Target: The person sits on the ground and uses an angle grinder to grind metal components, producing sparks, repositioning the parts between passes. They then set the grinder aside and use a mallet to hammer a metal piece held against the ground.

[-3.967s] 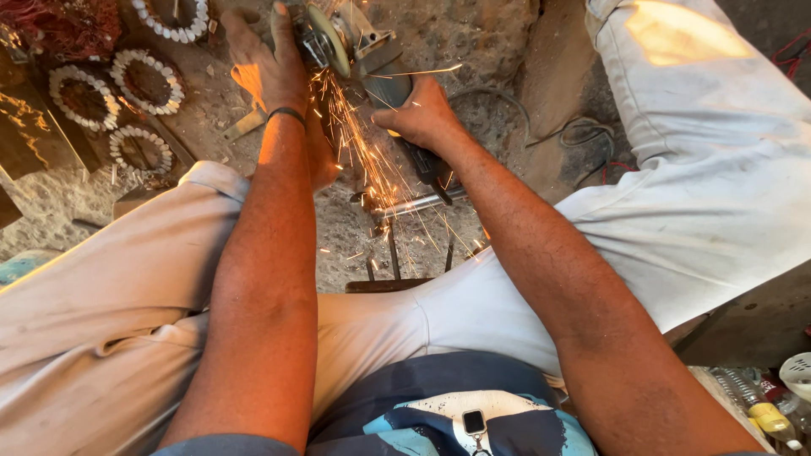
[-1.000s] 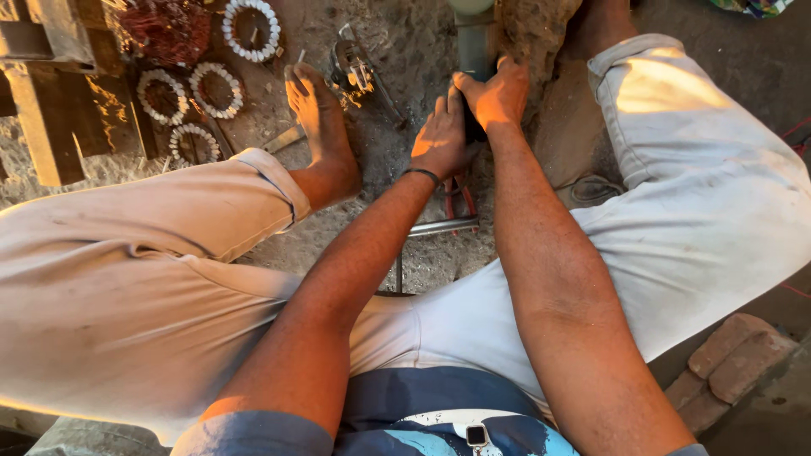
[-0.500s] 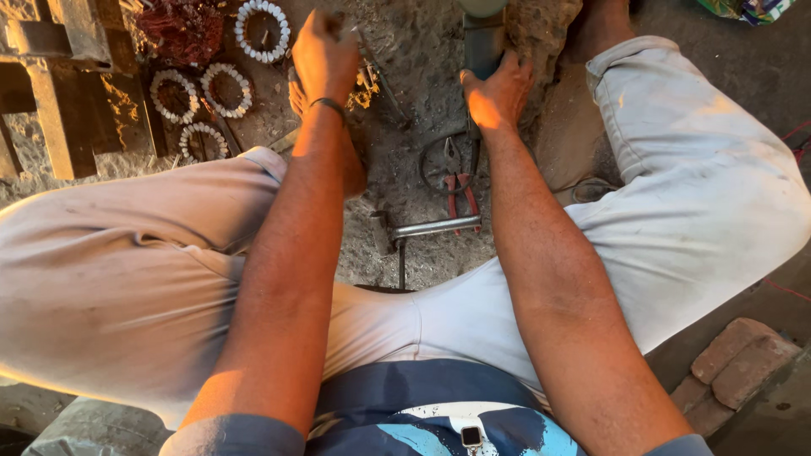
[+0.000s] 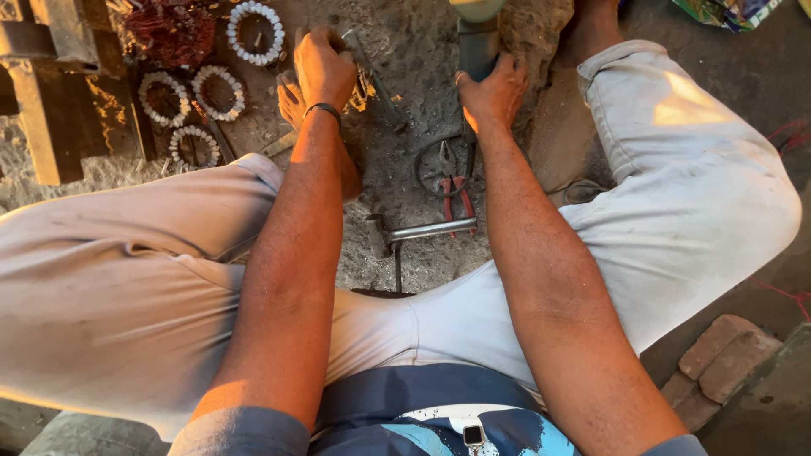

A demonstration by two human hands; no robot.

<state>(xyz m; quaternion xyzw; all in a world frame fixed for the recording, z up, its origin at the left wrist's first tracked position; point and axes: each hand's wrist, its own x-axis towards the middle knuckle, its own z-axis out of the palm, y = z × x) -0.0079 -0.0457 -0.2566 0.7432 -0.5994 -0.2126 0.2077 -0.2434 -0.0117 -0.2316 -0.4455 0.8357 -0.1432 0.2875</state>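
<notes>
1. The right hand (image 4: 494, 91) is closed on the body of a power grinder (image 4: 476, 38) lying on the dirt floor (image 4: 405, 59) at the top of the view; no sparks show, so cutting appears paused.
2. The left hand (image 4: 323, 67) is curled over a metal piece (image 4: 372, 76) beside the bare foot (image 4: 291, 97); what it grips is partly hidden.
3. A metal bar fixture (image 4: 422, 230) sits between the legs, unattended; whether work on it is finished cannot be told.
4. Red-handled pliers (image 4: 454, 190) lie just above that bar, between it and the grinder.
5. Four white toothed rings (image 4: 253, 29) and wooden blocks (image 4: 51, 101) lie to the left, well apart; bricks (image 4: 718, 359) lie lower right.
</notes>
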